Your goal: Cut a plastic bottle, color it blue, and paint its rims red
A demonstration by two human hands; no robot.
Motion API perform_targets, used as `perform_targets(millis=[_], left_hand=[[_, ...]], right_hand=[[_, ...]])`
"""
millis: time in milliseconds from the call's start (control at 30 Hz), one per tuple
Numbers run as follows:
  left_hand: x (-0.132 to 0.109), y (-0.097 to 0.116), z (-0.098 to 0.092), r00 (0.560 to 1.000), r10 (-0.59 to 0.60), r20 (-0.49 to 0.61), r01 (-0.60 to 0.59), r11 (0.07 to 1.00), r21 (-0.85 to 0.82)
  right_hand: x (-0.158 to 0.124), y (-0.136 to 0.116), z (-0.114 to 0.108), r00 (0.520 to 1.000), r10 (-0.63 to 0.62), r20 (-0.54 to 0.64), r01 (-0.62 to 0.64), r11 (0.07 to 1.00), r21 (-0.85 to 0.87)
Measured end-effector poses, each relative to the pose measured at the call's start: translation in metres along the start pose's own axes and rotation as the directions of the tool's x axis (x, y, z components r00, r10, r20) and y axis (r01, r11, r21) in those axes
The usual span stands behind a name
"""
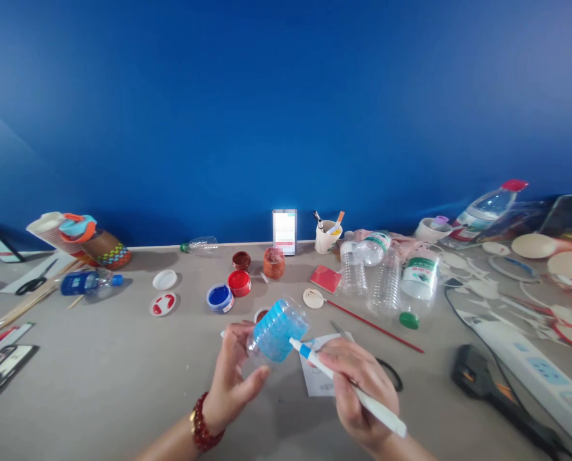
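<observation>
My left hand (232, 374) holds a cut section of clear plastic bottle (277, 330), tilted above the table, with light blue colour over much of its ribbed wall. In my right hand (365, 387) is a white marker (379, 410) with a blue band, its tip at the right side of the bottle section; whether it touches cannot be made out. Under the right hand lie a white printed paper (317, 378) and scissors (391, 374), partly hidden. Just beyond the bottle stand open pots of blue paint (219, 297) and red paint (239, 282).
A lit phone (284, 230) stands by the blue wall, near a cup of pens (328, 238). Plastic bottles (386, 275) and a red-handled brush (376, 326) are to the right, with a glue gun (482, 378) and power strip (530, 358). Paint lids (163, 304) lie left.
</observation>
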State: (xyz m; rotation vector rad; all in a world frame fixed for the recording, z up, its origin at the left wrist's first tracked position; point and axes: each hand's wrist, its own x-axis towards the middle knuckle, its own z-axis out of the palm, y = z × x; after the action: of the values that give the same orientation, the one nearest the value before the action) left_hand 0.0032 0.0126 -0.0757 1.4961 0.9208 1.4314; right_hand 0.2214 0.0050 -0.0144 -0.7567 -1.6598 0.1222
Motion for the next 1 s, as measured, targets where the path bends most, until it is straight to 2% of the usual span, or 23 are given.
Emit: perform_targets(millis=[100,200,267,333,400,500,567,633,767,1000], left_hand=[[-0.001,-0.003,-0.005,0.988,0.149,0.039,-0.154,0.952,0.263],[0.0,-0.001,-0.009,0.955,0.281,0.096,-0.292,0.827,0.481],[0.001,0.002,-0.011,0.927,0.353,0.123,-0.36,0.755,0.547],[0.002,0.005,-0.011,0.916,0.386,0.108,-0.377,0.739,0.558],[0.003,0.009,-0.01,0.942,0.334,0.037,-0.306,0.806,0.506],[0.006,0.014,-0.007,0.994,0.069,-0.089,-0.046,0.97,0.239],[0.009,0.016,-0.006,0.992,-0.088,-0.09,0.088,0.996,0.003],[0.012,0.016,-0.006,0.985,-0.168,-0.037,0.159,0.973,-0.167],[0.014,0.016,-0.005,0.967,-0.248,0.05,0.251,0.916,-0.314],[0.013,0.022,-0.001,0.972,-0.233,0.019,0.229,0.928,-0.293]], right_hand=[[0.002,-0.001,-0.001,1.0,-0.012,0.015,0.013,1.0,-0.017],[0.004,-0.002,-0.001,1.0,-0.023,0.001,0.023,0.998,-0.059],[0.006,-0.003,-0.001,0.999,-0.035,-0.007,0.035,0.997,-0.074],[0.008,-0.004,-0.001,0.999,-0.036,-0.005,0.036,0.997,-0.074],[0.009,-0.004,-0.001,0.999,-0.032,0.0,0.032,0.998,-0.053],[0.009,-0.004,0.0,1.0,-0.021,0.019,0.021,0.999,-0.024],[0.009,-0.004,0.001,1.0,-0.014,0.021,0.014,1.0,-0.021],[0.009,-0.003,0.001,1.0,-0.017,0.013,0.017,1.0,-0.019],[0.008,-0.002,-0.001,0.999,-0.034,-0.008,0.034,0.999,-0.005],[0.007,-0.001,0.0,0.998,-0.063,0.025,0.063,0.998,-0.011]])
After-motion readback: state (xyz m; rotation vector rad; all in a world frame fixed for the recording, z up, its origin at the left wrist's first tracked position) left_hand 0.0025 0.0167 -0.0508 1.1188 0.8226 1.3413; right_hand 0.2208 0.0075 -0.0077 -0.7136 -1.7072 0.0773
